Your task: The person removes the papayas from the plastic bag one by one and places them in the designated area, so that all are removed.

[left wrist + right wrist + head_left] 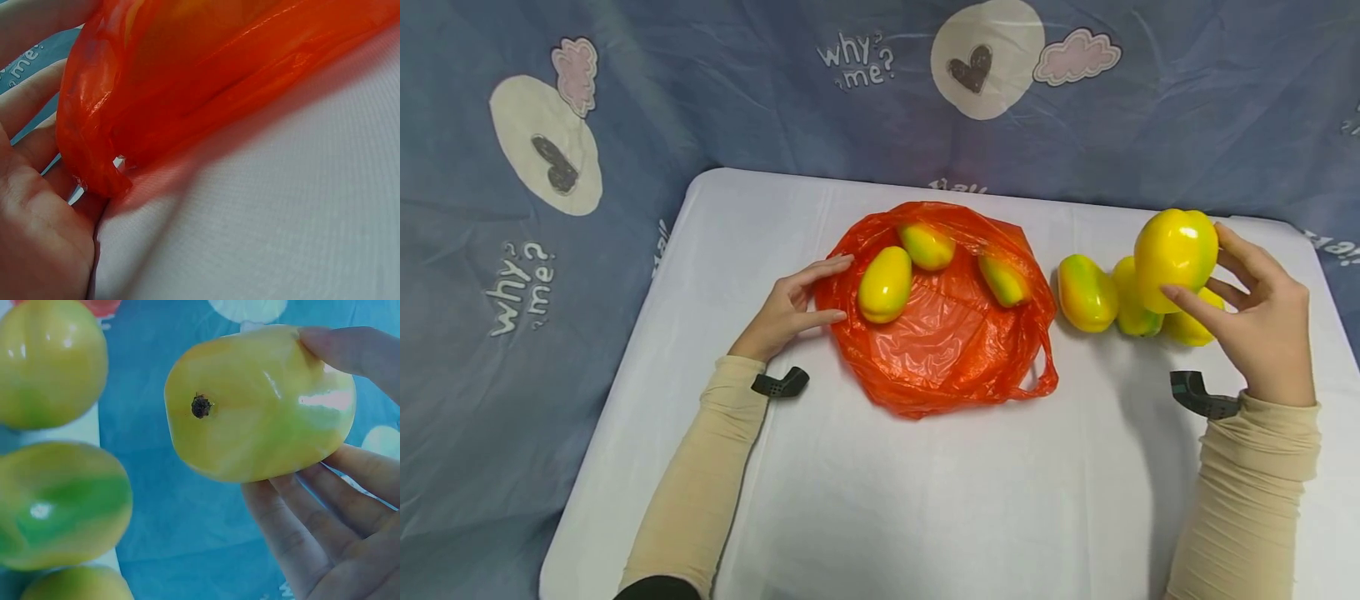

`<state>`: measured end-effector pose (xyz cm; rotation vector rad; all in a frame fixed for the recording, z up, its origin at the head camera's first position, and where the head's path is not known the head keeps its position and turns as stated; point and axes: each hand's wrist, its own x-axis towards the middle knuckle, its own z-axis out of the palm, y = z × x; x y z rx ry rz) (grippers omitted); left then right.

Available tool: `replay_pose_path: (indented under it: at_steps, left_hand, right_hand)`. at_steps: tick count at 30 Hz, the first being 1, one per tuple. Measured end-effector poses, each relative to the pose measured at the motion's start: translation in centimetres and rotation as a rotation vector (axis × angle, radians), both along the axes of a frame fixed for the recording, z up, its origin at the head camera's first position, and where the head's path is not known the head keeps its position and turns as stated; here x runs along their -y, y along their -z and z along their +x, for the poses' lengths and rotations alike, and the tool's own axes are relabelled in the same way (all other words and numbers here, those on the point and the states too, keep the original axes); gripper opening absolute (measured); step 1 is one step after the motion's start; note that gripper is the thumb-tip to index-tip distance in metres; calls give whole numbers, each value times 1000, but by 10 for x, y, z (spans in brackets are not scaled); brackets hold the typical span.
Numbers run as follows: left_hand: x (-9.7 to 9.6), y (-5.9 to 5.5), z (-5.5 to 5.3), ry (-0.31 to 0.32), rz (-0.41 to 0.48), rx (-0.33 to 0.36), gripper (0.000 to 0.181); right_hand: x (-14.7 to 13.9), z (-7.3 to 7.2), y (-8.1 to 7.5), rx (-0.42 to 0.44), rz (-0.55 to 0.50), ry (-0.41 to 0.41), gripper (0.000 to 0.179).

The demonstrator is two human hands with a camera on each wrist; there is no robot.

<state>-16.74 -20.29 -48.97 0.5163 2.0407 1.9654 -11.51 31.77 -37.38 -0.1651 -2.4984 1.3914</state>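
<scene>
My right hand (1266, 312) holds a glossy yellow mango (1176, 258), thumb on one side and fingers on the other, raised above three more. In the right wrist view, the held mango (259, 403) shows a dark stem spot and a greenish patch. My left hand (786, 308) touches the left rim of a red plastic bag (932, 358) with extended fingers and thumb. Inside the open bag lie three mangoes, one (885, 285) at the left, one (927, 246) at the back, one (1003, 281) at the right. The left wrist view has the bag's folded edge (87, 125) against my fingers.
Beside the bag, on the white table (925, 500), lie a green-and-yellow mango (1086, 293), a second mango (1135, 312) and a third (1191, 329), partly hidden. A bag handle (1043, 385) spreads at the front right. A blue printed cloth (760, 100) hangs behind.
</scene>
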Motion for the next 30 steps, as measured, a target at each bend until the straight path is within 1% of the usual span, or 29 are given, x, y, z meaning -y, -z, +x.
replay_pose_path:
  at_steps: [2, 5, 7, 10, 16, 20, 25, 30]
  left_hand:
    - [3, -1, 2, -8, -9, 8, 67]
    - [14, -3, 8, -39, -23, 19, 67]
    - [21, -4, 12, -62, -29, 22, 67]
    - [25, -3, 13, -61, -32, 21, 67]
    - [18, -1, 7, -36, -24, 3, 66]
    - [11, 0, 4, -27, -15, 0, 66]
    - [4, 0, 1, -15, -6, 1, 67]
    - [-2, 0, -2, -2, 2, -1, 67]
  right_hand:
    - [-1, -1, 1, 9, -7, 21, 79]
    - [2, -7, 4, 23, -18, 35, 81]
    - [4, -10, 6, 26, -44, 39, 82]
    - [2, -12, 6, 5, -64, 64, 79]
    - [-13, -7, 4, -27, -60, 106, 71]
    - [-25, -3, 4, -40, -55, 157, 67]
    - [-40, 3, 6, -24, -61, 263, 65]
    - [-52, 9, 7, -3, -109, 352, 65]
